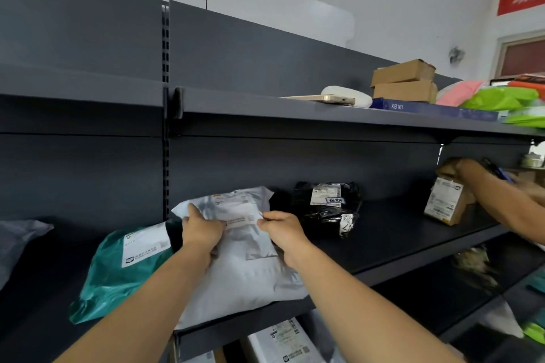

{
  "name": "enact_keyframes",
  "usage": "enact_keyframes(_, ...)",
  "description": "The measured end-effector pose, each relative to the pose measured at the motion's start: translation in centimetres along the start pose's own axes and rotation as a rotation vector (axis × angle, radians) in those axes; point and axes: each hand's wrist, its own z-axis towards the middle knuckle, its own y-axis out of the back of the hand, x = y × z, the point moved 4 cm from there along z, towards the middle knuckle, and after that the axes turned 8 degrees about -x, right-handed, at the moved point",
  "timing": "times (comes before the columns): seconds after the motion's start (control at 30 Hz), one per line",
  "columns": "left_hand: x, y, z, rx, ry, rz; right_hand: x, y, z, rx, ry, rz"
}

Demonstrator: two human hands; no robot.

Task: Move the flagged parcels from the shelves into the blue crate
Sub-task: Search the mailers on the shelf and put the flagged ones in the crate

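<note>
- Head view: both hands are on a white-grey parcel bag (241,271) that lies on the middle shelf (398,242), with its near edge hanging a little over the shelf front.
- The left hand (200,231) grips the left side of the bag near its top, with the fingers curled around the edge.
- The right hand (283,231) pinches the bag near the paper label (239,219), its fingers narrow and closed on the plastic.
- Just left of this bag lies a green parcel bag (118,271); the white-grey bag partly covers its right side.
- To the right, apart from the hands, sits a black parcel (327,209) with white labels, further back on the same shelf.
- At the far right another person's arm (507,203) reaches to a brown box (445,203) standing on this shelf.
- The upper shelf (295,110) carries two stacked cardboard boxes (404,82) on a flat blue box (427,107), and bright green bags (501,99) to the right.
- The blue crate is not in this view.
</note>
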Motion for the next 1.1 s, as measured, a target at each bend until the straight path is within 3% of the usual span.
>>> enact_keyframes(0.13,-1.8,-1.2,0.1,-0.181,-0.116,0.411,-0.1,0.9,1.7,0.053,-0.003,-0.057)
enact_keyframes(0.2,-3.9,-2.6,-0.5,-0.197,-0.173,0.456,0.2,1.8,3.0,0.07,0.012,-0.064)
enact_keyframes(0.3,-6.8,-6.1,0.0,-0.111,-0.246,0.337,1.0,3.8,5.6,0.032,0.065,-0.061)
enact_keyframes(0.57,-8.8,-15.6,-2.0,0.104,-0.096,-0.096,2.7,13.7,11.6,-0.276,0.231,-0.183)
enact_keyframes(0.73,-7.9,-19.6,-2.3,0.134,-0.055,-0.104,1.8,17.8,14.8,-0.415,0.181,-0.344)
enact_keyframes(0.83,-7.3,-21.6,-2.3,0.177,-0.002,-0.089,0.2,18.8,16.4,-0.415,0.051,-0.418)
enact_keyframes(0.93,-6.2,-23.0,-2.2,0.239,0.052,-0.074,-1.6,18.3,17.2,-0.325,-0.101,-0.21)
enact_keyframes(1.1,-4.5,-24.0,-0.8,0.106,0.077,-0.1,-2.7,17.9,18.1,-0.248,-0.118,-0.083)
